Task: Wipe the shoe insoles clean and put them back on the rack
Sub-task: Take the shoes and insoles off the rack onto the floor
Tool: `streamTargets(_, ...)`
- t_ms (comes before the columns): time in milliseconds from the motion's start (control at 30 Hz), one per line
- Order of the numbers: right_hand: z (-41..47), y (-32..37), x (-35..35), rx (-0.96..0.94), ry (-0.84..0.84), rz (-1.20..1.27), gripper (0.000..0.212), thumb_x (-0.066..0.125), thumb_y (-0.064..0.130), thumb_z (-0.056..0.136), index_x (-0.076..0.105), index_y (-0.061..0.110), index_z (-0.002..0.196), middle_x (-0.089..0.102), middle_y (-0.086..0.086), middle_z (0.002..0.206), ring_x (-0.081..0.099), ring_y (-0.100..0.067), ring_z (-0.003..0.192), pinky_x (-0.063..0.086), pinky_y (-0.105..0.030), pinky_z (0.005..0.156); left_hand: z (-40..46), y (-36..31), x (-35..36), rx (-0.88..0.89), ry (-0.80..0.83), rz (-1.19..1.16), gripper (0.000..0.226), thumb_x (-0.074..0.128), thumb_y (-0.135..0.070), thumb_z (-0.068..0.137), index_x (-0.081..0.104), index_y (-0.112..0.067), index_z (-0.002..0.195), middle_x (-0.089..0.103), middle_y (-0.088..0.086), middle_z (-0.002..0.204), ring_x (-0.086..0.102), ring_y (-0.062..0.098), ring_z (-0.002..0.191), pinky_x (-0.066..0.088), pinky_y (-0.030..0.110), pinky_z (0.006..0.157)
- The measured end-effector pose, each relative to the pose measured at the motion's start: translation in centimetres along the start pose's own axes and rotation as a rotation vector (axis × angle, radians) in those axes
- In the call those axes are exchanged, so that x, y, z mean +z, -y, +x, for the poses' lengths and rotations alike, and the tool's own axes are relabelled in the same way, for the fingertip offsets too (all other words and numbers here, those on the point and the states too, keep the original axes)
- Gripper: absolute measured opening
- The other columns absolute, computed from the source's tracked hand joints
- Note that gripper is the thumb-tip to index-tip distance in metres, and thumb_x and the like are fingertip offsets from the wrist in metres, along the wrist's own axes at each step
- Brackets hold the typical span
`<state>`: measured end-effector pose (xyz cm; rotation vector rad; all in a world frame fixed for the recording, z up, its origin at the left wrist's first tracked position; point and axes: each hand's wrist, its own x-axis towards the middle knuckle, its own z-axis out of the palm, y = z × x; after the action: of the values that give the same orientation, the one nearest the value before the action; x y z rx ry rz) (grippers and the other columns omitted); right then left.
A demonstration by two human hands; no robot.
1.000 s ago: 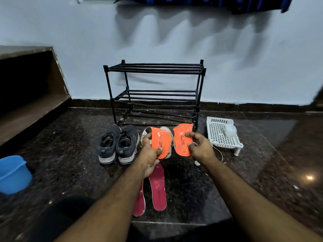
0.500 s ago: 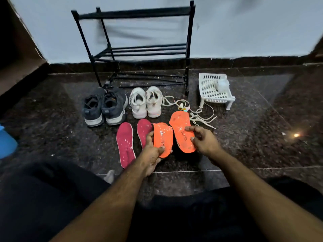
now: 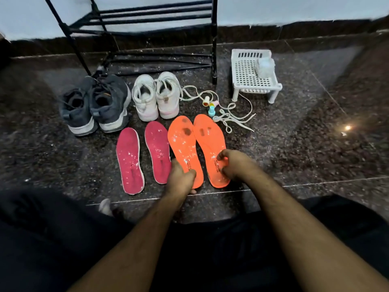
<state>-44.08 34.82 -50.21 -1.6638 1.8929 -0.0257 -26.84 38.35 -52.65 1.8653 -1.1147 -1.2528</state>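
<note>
While both orange insoles (image 3: 197, 148) lie flat at the floor's centre, the left hand (image 3: 181, 180) and right hand (image 3: 233, 163) pinch their heels at six o'clock. Release gently, keeping them parallel, then fetch a cloth; the rack (image 3: 134, 20) waits at twelve.

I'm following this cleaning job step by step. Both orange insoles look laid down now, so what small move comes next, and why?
Probably release both: the left hand and right hand each grip an orange foam insole lying flat on the dark granite floor, white-speckled, unwiped. Nothing to wipe with is in hand.
</note>
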Motion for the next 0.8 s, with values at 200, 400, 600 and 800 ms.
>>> streamTargets(200,0.0,0.5,-0.1,0.036,-0.052,-0.129,0.030,0.063,0.031,0.089,0.062,0.043,0.117,0.049,-0.007,0.126,0.062,-0.032,0.108,0.051,-0.045,0.098,0.4,0.8,0.2,0.248,-0.126,0.367,0.046,0.055,-0.031,0.094,0.049,-0.003,0.130,0.057,0.013,0.116,0.058,0.034,0.104,0.049,0.039,0.089)
streamTargets(400,0.1,1.3,-0.7,-0.061,-0.174,-0.125,0.036,0.063,0.018,0.090,0.063,0.030,0.123,0.043,-0.008,0.129,0.061,-0.032,0.108,0.052,-0.045,0.095,-0.4,0.6,-0.1,0.313,-0.258,0.537,0.065,0.059,-0.029,0.098,0.030,-0.004,0.151,0.043,0.017,0.126,0.058,0.037,0.102,0.051,0.047,0.087)
streamTargets(600,0.4,1.2,0.1,-0.048,-0.054,-0.191,0.050,0.070,0.034,0.086,0.055,0.019,0.132,0.040,-0.010,0.134,0.056,-0.034,0.118,0.049,-0.048,0.100,0.1,0.7,-0.5,0.263,-0.186,0.664,0.051,0.054,-0.035,0.102,0.043,-0.012,0.145,0.047,0.013,0.123,0.058,0.024,0.090,0.046,0.035,0.074)
streamTargets(800,0.2,1.4,0.2,-0.051,-0.054,-0.145,0.053,0.070,0.037,0.086,0.054,0.019,0.134,0.040,-0.010,0.133,0.056,-0.032,0.118,0.049,-0.047,0.101,0.1,0.3,-0.6,0.314,-0.220,0.559,0.040,0.059,-0.027,0.100,0.051,-0.008,0.135,0.047,0.010,0.120,0.057,0.025,0.100,0.043,0.032,0.079)
